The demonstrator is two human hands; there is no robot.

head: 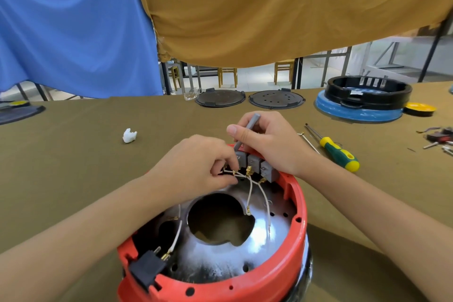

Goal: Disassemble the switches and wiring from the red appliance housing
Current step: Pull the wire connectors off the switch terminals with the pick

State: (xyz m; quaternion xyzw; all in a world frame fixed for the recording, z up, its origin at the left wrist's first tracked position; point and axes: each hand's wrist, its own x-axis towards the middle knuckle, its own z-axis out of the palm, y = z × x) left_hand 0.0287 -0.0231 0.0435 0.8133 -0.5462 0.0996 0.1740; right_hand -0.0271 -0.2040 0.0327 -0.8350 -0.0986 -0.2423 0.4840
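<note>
Red appliance housing (297, 247) sits near centre on an olive cloth-covered table (73, 179), open side up: a round, glossy red plastic ring with small holes along its rim. Inside it, a shiny dished metal plate (257, 243), dusted white in patches, with a large irregular hole cut through the middle.

At the far rim of the housing, three grey block-shaped switches (256, 163) stand in a row, just beside each other. Thin white wires (250, 193) with brass-coloured terminals run from under them down across the metal plate; two ends hang loose over it. At the near left rim, a black plastic socket block (147, 268) with another white wire clipped beside it.

Left hand (196, 162) reaches in from the left, fingertips curled and pinching the white wires just under the leftmost switch. Right hand (264, 140) comes over the far rim, fingers wrapped round a slim grey rod-like tool (247, 130) held tilted, its lower tip touching the leftmost switch. The hands are close together.

Right of the housing: a screwdriver (339, 152) with a green-and-yellow handle, lying flat. Far side: two dark round discs (250, 99), one perforated; a black ring (367, 93) resting on a blue-wrapped disc (355, 113). Left: a crumpled white scrap (129, 135). Blue and mustard fabric hangs behind.
</note>
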